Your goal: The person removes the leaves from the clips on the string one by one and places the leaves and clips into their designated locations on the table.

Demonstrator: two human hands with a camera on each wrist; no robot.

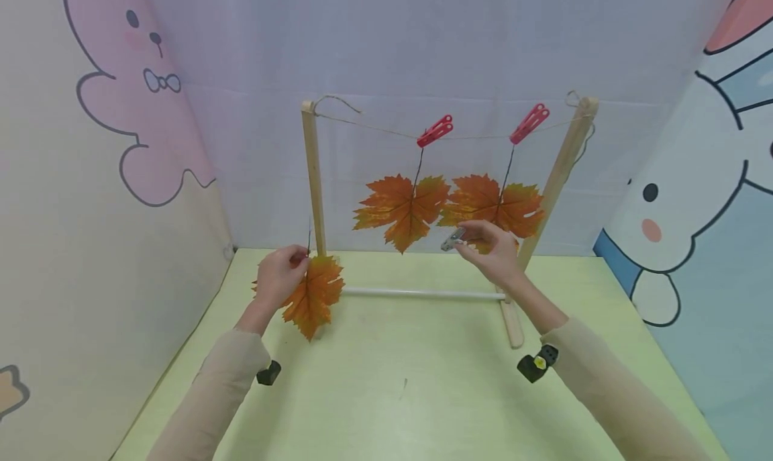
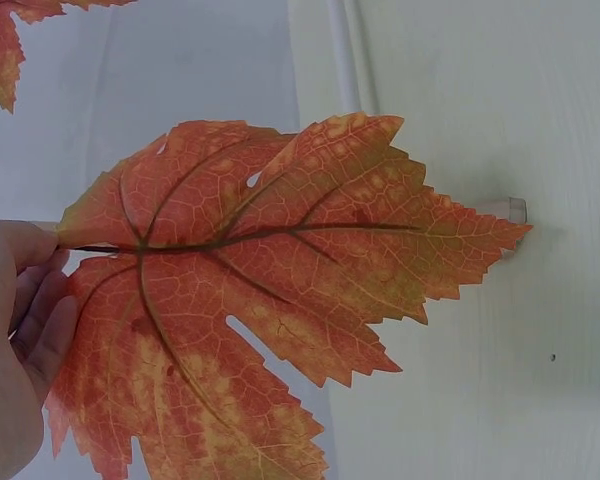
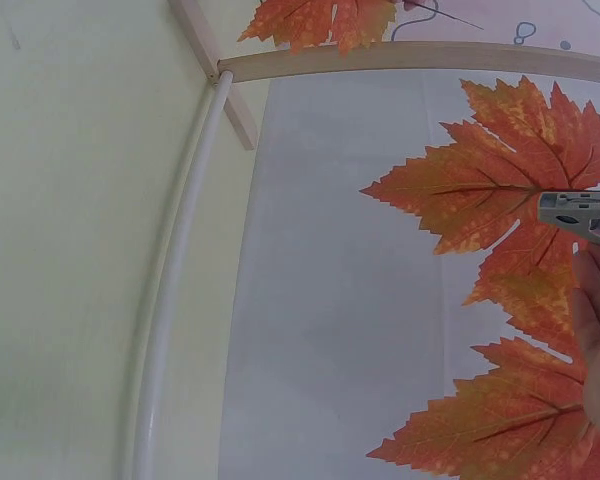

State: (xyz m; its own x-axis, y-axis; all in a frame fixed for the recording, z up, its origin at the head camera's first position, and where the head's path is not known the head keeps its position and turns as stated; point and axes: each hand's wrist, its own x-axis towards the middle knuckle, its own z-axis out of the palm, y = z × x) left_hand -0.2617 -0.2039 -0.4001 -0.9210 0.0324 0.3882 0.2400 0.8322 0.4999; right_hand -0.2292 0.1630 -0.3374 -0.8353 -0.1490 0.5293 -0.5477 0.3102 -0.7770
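Observation:
My left hand (image 1: 280, 275) pinches the thin dark stem of an orange maple leaf (image 1: 311, 300) in front of the frame's left post; the leaf hangs below the fingers. In the left wrist view, that leaf (image 2: 270, 235) spreads out from the fingertips. My right hand (image 1: 492, 249) holds a grey clothespin (image 1: 452, 239) between thumb and fingers, its tip pointing left. Behind it, two more maple leaves, one in the middle (image 1: 403, 209) and one at the right (image 1: 492, 202), hang by their stems from red clothespins (image 1: 435, 131) on a string (image 1: 374, 125).
The string runs between a left wooden post (image 1: 313, 179) and a right wooden post (image 1: 564, 169). A white rod (image 1: 423, 292) joins the posts low down. The frame stands on a pale yellow-green table (image 1: 386, 380), with a white cloth (image 1: 253, 145) behind.

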